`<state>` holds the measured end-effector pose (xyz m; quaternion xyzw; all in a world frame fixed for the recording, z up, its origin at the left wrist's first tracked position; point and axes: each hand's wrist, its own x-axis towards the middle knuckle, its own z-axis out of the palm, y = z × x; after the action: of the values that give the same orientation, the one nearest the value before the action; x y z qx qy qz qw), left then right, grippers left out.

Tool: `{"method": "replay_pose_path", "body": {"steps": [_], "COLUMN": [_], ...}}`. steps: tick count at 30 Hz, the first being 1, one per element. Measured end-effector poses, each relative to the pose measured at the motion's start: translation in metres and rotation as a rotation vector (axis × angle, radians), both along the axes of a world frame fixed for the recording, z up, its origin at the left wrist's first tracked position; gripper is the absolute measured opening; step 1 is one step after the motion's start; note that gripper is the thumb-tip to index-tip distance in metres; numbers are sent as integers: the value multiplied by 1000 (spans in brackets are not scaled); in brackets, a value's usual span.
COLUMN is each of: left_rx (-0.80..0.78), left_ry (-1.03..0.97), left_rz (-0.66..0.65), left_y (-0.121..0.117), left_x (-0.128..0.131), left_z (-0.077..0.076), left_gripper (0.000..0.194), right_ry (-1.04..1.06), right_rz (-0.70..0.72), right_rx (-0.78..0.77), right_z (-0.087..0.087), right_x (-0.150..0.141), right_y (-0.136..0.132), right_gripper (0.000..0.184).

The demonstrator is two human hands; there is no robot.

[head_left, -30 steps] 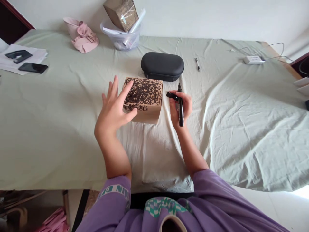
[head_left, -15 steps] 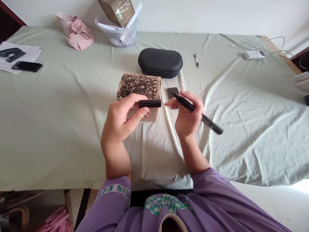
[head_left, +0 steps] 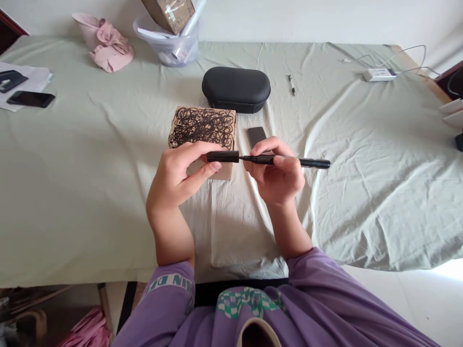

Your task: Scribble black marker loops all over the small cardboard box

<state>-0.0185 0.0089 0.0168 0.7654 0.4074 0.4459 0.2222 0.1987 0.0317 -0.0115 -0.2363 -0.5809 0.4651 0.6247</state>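
Note:
My left hand [head_left: 181, 176] pinches a black marker cap [head_left: 223, 156] between thumb and fingers, its open end facing right. My right hand [head_left: 280, 178] grips an uncapped black marker [head_left: 314, 163], held level with its tip pointing left. The tip is right at the mouth of the cap, nearly in line with it. Beneath and behind the left fingers sits a cardboard box [head_left: 202, 126], its top covered in black looping scribbles. A small dark flat rectangular object [head_left: 256, 136] lies just beyond my right hand, partly hidden by it.
Behind the box is a black zip case [head_left: 236, 87]. A thin pen [head_left: 291, 85] and a white power strip [head_left: 379, 74] lie to the right. At the back left are a plastic tub [head_left: 177, 50], a pink hat [head_left: 110, 48] and a phone [head_left: 32, 99] beside papers.
My right hand has turned the marker from a slant to level and brought its tip left to the cap. My left hand keeps its hold on the cap. The view has shifted slightly.

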Motion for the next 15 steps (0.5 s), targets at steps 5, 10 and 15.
{"method": "replay_pose_path", "body": {"steps": [5,10,15], "left_rx": [-38,-22,-11], "left_ry": [21,134,203], "left_rz": [5,-40,40], "left_y": [0,3,6], "left_x": [1,5,0], "left_z": [2,3,-2], "left_gripper": [21,24,23], "right_ry": [93,74,-40], "right_rz": [74,179,313], "right_rx": [34,-77,-269], "right_z": [0,-4,-12], "right_x": [-4,-7,-8], "right_y": [1,-2,1], "right_gripper": [35,34,55]}}
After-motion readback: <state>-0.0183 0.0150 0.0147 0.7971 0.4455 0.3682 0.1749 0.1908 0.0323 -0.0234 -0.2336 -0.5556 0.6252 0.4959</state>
